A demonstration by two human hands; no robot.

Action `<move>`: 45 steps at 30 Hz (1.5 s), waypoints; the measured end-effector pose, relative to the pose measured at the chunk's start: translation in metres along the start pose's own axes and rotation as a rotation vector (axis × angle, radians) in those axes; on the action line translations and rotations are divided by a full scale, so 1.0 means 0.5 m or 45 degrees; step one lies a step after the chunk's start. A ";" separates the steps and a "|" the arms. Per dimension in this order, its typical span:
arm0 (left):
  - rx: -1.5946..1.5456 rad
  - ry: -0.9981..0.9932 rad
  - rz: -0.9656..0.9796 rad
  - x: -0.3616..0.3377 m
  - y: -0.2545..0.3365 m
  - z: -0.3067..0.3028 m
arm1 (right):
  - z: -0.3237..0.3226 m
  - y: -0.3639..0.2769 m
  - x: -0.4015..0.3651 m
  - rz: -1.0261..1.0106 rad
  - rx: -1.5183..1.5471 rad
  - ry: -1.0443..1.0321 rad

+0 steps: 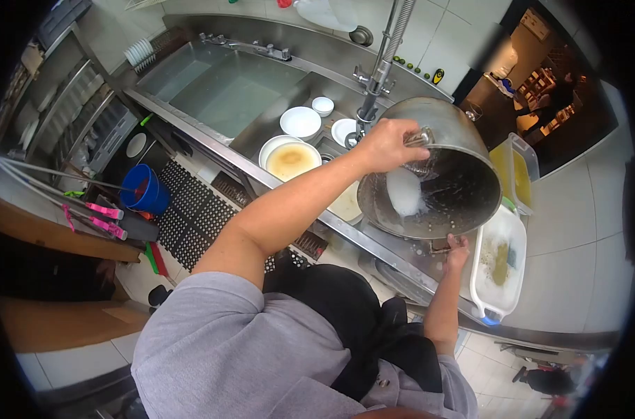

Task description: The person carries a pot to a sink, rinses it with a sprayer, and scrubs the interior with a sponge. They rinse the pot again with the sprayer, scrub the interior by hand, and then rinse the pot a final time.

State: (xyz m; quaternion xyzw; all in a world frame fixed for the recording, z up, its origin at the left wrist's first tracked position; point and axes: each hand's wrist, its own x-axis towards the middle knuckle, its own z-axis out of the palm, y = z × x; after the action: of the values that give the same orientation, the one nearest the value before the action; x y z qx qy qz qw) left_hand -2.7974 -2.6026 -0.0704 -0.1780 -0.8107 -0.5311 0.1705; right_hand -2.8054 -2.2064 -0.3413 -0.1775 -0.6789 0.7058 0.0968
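A large metal stockpot [440,115] is tipped on its side at the right end of the sink counter, its mouth turned toward me. White foam [404,192] and wet spatter show on its inside. My left hand [394,145] is closed round the upper loop handle [420,137]. Down at the lower rim, my right hand [457,254] grips the other handle [440,246], partly hidden by the fingers. Left of the pot, a bowl of brownish liquid [293,160] and white bowls [301,123] sit in the sink basin.
A spring-hose faucet [380,77] rises behind the pot. To the right stands a white tub [500,279] holding cloudy water and a yellowish item, with a yellow container [516,174] behind. Water fills the left sink [241,84]. A blue bucket [146,192] and perforated mat [185,216] are on the floor.
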 end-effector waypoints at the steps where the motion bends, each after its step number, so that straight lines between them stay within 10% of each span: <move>1: -0.019 -0.005 0.004 0.012 -0.022 -0.011 | 0.008 -0.016 -0.008 -0.005 -0.011 0.016; 13: -0.603 0.074 -0.014 0.082 -0.204 -0.146 | 0.071 -0.283 -0.012 -0.442 -0.653 0.411; 22: -1.408 -0.036 -0.500 0.017 -0.040 -0.249 | 0.089 -0.673 -0.158 -0.278 -0.673 -0.018; 37: -1.183 0.303 -0.463 -0.169 0.260 -0.241 | 0.043 -0.649 -0.108 -0.142 -0.540 -0.534; 45: -0.983 0.468 -0.279 -0.298 0.271 -0.490 | 0.274 -0.569 -0.231 -0.171 -0.234 -0.994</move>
State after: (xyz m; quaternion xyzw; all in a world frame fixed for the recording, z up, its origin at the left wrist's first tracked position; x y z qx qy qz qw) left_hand -2.5813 -2.7939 0.0613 -0.0442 -0.5230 -0.8329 0.1755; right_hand -2.7813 -2.3596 -0.0428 0.1404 -0.7351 0.6486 -0.1387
